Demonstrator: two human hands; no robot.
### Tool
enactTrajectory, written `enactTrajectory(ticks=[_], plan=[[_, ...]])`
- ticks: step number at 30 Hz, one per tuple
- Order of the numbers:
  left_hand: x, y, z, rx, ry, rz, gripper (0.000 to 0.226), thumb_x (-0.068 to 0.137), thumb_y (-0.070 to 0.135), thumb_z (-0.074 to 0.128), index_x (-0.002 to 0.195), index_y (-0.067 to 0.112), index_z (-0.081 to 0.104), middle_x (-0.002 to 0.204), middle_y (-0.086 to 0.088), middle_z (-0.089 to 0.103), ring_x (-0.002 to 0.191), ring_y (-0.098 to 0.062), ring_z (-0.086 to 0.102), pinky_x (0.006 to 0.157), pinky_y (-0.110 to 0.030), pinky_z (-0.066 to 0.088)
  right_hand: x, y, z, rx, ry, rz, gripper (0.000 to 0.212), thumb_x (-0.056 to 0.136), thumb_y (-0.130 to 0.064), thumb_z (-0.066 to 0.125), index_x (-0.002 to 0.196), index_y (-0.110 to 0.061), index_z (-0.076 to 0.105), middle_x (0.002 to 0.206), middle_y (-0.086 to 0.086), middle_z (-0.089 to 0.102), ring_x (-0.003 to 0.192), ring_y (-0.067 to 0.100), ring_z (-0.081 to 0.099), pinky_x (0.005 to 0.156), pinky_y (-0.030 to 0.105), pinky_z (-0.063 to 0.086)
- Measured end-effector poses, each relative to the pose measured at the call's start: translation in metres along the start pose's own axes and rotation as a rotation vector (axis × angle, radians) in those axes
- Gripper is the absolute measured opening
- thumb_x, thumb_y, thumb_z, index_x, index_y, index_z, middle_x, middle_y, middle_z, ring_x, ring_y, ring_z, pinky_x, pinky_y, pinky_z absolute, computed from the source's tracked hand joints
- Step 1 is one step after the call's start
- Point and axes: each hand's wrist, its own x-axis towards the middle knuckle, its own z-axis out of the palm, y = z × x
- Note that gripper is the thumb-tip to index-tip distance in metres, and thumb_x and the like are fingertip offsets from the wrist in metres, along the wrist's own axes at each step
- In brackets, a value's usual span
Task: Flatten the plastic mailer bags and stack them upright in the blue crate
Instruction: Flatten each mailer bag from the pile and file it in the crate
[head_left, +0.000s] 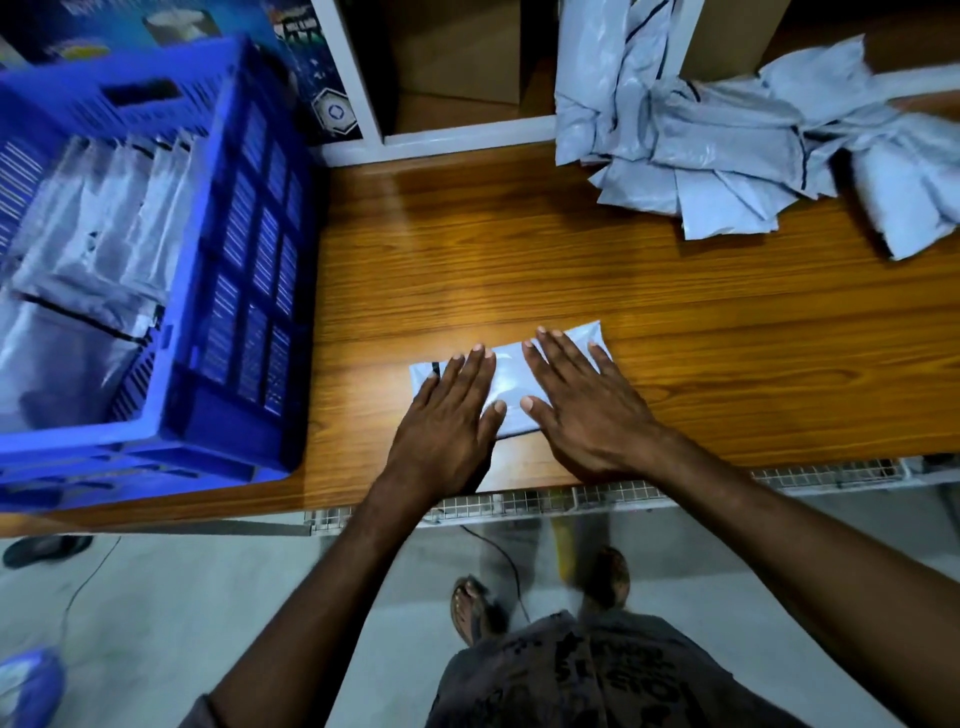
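Note:
A grey plastic mailer bag (506, 376) lies flat on the wooden table (519, 249) near its front edge. My left hand (449, 421) presses palm-down on the bag's left part, fingers spread. My right hand (582, 405) presses palm-down on its right part. Neither hand grips anything. The blue crate (249, 249) stands at the table's left end and holds several grey mailer bags (104, 234) standing upright. A heap of crumpled mailer bags (743, 135) lies at the table's back right.
A white shelf frame (462, 137) with cardboard boxes (457, 52) stands behind the table. A wire mesh tray (571, 499) runs under the front edge. A cable (498, 561) and my sandalled feet (470, 608) are on the floor below.

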Motion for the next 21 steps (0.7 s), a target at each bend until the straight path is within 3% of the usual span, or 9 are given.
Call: enactTrajectory(ticks=[5,8,10,13,17,21], plan=[[0.008,-0.007,-0.005,-0.05,-0.039,-0.055,0.07,0.106,0.061,0.011,0.165,0.026,-0.003,0.172,0.009,-0.006,0.157,-0.007,-0.008,0.129,-0.037,0.003,0.011,0.004,-0.008,-0.033,-0.079,-0.002,0.076,0.099,-0.069,0.002,0.16,-0.027,-0.016,0.166,-0.005,-0.024,0.152,0.01,-0.023,0.125,0.046,-0.009],[0.008,-0.008,-0.013,-0.051,-0.056,-0.035,0.071,0.107,0.06,0.014,0.165,0.023,-0.003,0.172,0.007,-0.009,0.157,-0.009,-0.01,0.128,-0.036,-0.001,0.013,0.009,-0.023,-0.071,-0.152,-0.032,0.081,0.099,-0.071,0.007,0.16,-0.023,-0.015,0.167,-0.002,-0.022,0.153,0.012,-0.019,0.124,0.049,-0.01],[0.005,-0.002,-0.017,0.031,0.037,0.019,0.068,0.109,0.055,0.014,0.165,0.019,0.004,0.172,0.003,-0.007,0.158,-0.014,-0.008,0.127,-0.035,-0.003,0.008,0.005,-0.026,-0.079,-0.065,-0.052,0.075,0.103,-0.062,0.01,0.162,-0.018,-0.006,0.169,-0.001,-0.012,0.155,0.014,-0.013,0.125,0.048,-0.007],[0.005,0.013,-0.012,0.001,0.053,0.056,0.062,0.11,0.044,0.016,0.165,0.014,0.015,0.173,-0.001,0.002,0.159,-0.017,0.002,0.129,-0.041,0.009,-0.001,-0.006,-0.013,-0.075,0.085,-0.096,0.064,0.108,-0.047,0.015,0.163,-0.017,0.004,0.17,0.001,0.0,0.156,0.015,-0.005,0.127,0.043,0.001],[-0.002,0.007,0.002,-0.062,0.026,0.043,0.062,0.109,0.042,0.016,0.165,0.014,0.013,0.172,-0.002,0.007,0.159,-0.018,0.008,0.126,-0.043,0.02,-0.009,-0.004,0.003,0.013,0.03,-0.03,0.067,0.107,-0.049,0.018,0.163,-0.019,-0.004,0.17,-0.003,-0.009,0.155,0.012,-0.011,0.127,0.042,0.005],[-0.005,0.0,0.006,-0.035,0.052,0.032,0.066,0.11,0.05,0.018,0.165,0.016,0.009,0.173,-0.001,0.007,0.159,-0.016,0.008,0.126,-0.041,0.018,-0.014,0.009,0.004,0.0,0.003,0.023,0.077,0.103,-0.063,0.014,0.16,-0.021,-0.015,0.168,-0.004,-0.02,0.154,0.01,-0.018,0.127,0.04,0.0]])
